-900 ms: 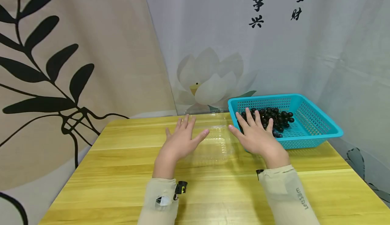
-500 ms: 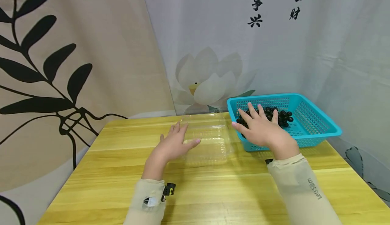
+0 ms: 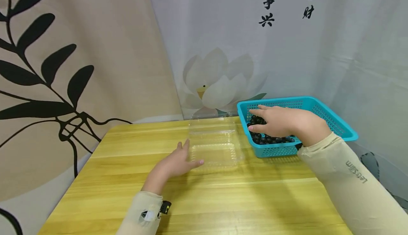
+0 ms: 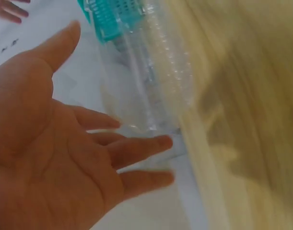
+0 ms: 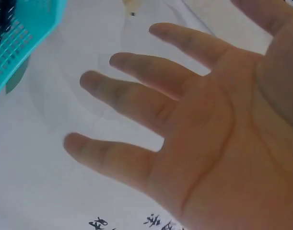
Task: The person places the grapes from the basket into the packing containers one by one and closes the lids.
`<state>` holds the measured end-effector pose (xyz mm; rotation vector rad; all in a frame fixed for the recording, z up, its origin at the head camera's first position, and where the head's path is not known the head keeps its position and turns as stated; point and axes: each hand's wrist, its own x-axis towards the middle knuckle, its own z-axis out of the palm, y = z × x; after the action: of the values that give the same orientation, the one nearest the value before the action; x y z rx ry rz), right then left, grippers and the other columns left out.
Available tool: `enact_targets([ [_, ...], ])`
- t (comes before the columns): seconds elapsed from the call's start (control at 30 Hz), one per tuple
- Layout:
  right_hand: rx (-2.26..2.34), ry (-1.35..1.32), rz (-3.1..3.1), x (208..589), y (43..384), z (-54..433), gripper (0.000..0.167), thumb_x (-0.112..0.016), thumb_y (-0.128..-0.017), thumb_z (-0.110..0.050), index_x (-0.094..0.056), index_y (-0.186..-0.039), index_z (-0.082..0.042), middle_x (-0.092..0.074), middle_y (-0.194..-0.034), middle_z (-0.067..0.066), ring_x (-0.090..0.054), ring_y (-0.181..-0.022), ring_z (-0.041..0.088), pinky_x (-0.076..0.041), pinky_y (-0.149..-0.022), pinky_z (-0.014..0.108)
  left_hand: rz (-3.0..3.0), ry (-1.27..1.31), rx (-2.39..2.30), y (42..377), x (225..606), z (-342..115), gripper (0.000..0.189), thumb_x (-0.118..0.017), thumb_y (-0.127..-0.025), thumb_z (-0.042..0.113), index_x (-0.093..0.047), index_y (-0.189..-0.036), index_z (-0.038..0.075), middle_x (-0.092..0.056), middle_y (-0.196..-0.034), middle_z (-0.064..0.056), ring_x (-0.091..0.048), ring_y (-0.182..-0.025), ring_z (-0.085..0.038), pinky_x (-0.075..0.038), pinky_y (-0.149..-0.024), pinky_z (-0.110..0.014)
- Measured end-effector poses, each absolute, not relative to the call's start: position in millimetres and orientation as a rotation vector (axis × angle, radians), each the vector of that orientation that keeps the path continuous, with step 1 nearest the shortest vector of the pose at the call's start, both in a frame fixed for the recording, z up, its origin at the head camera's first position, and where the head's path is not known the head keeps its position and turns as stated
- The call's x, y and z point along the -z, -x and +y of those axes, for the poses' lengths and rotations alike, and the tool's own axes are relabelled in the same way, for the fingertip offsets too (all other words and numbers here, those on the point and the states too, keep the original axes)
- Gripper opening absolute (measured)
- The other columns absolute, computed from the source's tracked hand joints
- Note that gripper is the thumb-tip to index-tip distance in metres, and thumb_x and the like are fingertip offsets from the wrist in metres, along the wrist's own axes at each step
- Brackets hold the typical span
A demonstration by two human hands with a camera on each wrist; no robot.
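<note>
My right hand (image 3: 282, 123) is over the blue plastic basket (image 3: 271, 152), its fingers above the dark, shiny, round fruits (image 3: 271, 140) inside. In the right wrist view the right hand (image 5: 213, 124) has its fingers spread, with nothing in the palm. On the table lies an opened clear plastic clamshell box (image 3: 220, 153), left of the basket. My left hand (image 3: 173, 162) is at the box's left side, thumb and fingers apart and holding nothing. Whether it touches the box I cannot tell. The left wrist view shows its bare palm (image 4: 55, 148) beside the clear box (image 4: 146, 72).
A wooden table (image 3: 204, 199) bears the box and the basket, which stands near its back right edge. Behind it hangs a printed curtain (image 3: 287, 58) with leaves, a flower and dark characters.
My right hand has moved right and turned sideways over the basket, covering some of the fruits. My left hand has come back to the left and nearer, beside the clear box.
</note>
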<state>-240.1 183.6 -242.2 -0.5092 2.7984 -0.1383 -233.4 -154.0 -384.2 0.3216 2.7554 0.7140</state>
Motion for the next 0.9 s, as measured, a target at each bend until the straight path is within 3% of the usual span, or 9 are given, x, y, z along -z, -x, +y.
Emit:
enact_targets([
  [0.23,-0.077,0.489,2.719,239.9,265.7,188.2,0.074,-0.055,-0.110,-0.048,-0.032,-0.168,-0.009,-0.025,-0.172,0.031,-0.027,-0.158,0.055,-0.033,-0.121,0.072,2.622,-0.333,-0.893,234.2,399.6,-166.0,0.125,-0.072,-0.093,0.067,0.007,-0.171,0.009,-0.016,-0.176,-0.026,-0.024,-0.162,-0.045,-0.022,-0.133,-0.060],
  [0.4,-0.174,0.496,2.684,238.7,281.3,193.5,0.071,-0.056,-0.110,-0.048,-0.037,-0.166,-0.010,-0.037,-0.169,0.028,-0.037,-0.153,0.053,-0.040,-0.117,0.069,2.612,-0.338,-0.917,235.1,406.3,-166.2,0.125,-0.068,-0.095,0.069,0.017,-0.170,0.016,-0.021,-0.174,-0.028,-0.029,-0.161,-0.045,-0.025,-0.132,-0.059],
  [0.53,-0.204,0.507,2.646,240.0,292.0,199.6,0.071,-0.056,-0.110,-0.048,-0.037,-0.166,-0.010,-0.038,-0.169,0.027,-0.036,-0.153,0.054,-0.040,-0.117,0.070,2.602,-0.329,-0.954,236.5,410.0,-166.8,0.128,-0.064,-0.095,0.073,0.024,-0.167,0.016,-0.024,-0.172,-0.030,-0.032,-0.159,-0.046,-0.026,-0.132,-0.057],
  [0.7,-0.178,0.510,2.634,246.6,304.9,205.6,0.069,-0.058,-0.109,-0.045,-0.039,-0.165,-0.009,-0.037,-0.169,0.027,-0.035,-0.154,0.054,-0.038,-0.118,0.070,2.584,-0.299,-0.998,235.9,412.7,-172.4,0.127,-0.058,-0.095,0.078,0.024,-0.167,0.014,-0.031,-0.170,-0.031,-0.035,-0.157,-0.047,-0.026,-0.131,-0.060],
  [0.9,-0.155,0.479,2.646,258.1,325.9,216.7,0.064,-0.059,-0.110,-0.038,-0.043,-0.163,-0.007,-0.036,-0.168,0.030,-0.033,-0.153,0.057,-0.038,-0.118,0.072,2.606,-0.323,-0.950,237.6,415.6,-174.9,0.118,-0.057,-0.100,0.071,0.020,-0.168,0.013,-0.040,-0.165,-0.032,-0.040,-0.155,-0.047,-0.028,-0.131,-0.059],
])
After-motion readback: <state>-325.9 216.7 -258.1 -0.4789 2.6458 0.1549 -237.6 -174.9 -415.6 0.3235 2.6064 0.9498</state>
